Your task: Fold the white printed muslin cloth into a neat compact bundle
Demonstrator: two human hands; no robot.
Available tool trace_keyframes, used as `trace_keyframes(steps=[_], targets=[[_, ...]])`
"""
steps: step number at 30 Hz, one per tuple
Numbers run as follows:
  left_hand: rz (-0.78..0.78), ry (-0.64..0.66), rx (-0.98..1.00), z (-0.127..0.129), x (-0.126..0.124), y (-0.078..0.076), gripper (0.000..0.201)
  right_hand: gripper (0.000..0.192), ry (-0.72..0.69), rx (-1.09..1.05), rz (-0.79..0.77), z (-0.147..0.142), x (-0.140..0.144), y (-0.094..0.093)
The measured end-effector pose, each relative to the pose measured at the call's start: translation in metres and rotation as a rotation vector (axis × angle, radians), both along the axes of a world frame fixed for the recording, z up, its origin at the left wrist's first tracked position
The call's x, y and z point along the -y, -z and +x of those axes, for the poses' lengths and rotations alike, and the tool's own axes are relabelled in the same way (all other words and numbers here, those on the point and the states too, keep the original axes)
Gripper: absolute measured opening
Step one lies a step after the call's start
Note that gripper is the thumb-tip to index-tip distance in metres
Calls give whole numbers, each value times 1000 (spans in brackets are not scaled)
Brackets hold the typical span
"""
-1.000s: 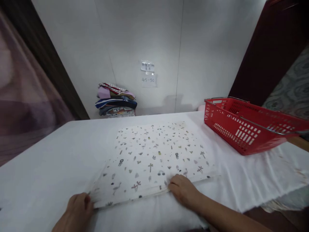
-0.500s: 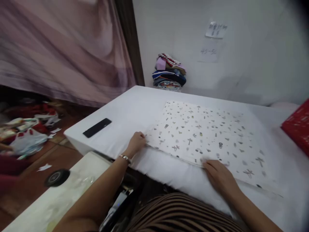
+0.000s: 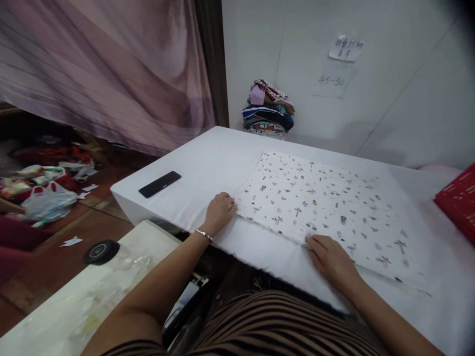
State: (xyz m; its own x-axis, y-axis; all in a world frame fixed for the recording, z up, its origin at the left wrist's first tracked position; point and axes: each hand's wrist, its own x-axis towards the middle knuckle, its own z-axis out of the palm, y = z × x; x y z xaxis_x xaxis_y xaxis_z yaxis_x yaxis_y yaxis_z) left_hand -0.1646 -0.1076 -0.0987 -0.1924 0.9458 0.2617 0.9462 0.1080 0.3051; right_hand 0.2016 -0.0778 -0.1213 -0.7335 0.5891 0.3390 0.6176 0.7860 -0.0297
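View: swung leftward.
Rectangular white printed fabric [image 3: 322,210], centre-right: seemingly held to be kept flat.
Left hand [image 3: 220,211], right hand [image 3: 332,259]: fingers clamped on its lower edge.

Soft light, slight blur, wide-angle distortion

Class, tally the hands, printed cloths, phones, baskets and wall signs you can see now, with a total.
Left hand and right hand: 2
Printed cloth: 1
Phone: 1
Red basket, partly in view: 1
Wall signs: 2
Total: 7
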Motion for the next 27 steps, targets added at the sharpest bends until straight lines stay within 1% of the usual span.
trace_keyframes(steps=[3,5,6,8,10,13,18,23,27], targets=[[128,261,-37,6,6,4,15,25,-12,32,-47,-23,0,-7],[137,432,-60,13,8,7,15,22,-22,49,-73,-40,-1,-12],[129,494,-68,17,7,8,14,21,-28,55,-84,-47,-2,-14],[111,569,-73,25,5,10,14,19,-40,62,-99,-60,-4,-18],[95,609,-70,29,0,11,14,18,-45,70,-103,-69,-6,-19],[82,630,-67,32,-7,12,15,17,-34,80,-104,-74,-9,-17],[86,659,-59,31,-14,14,18,20,-18,27,-132,-74,-13,-11],[108,664,-58,30,-16,16,24,27,-9,-63,-203,-74,-16,-10],[116,666,-64,31,-16,15,27,26,-31,-49,-170,-74,-14,-10]])
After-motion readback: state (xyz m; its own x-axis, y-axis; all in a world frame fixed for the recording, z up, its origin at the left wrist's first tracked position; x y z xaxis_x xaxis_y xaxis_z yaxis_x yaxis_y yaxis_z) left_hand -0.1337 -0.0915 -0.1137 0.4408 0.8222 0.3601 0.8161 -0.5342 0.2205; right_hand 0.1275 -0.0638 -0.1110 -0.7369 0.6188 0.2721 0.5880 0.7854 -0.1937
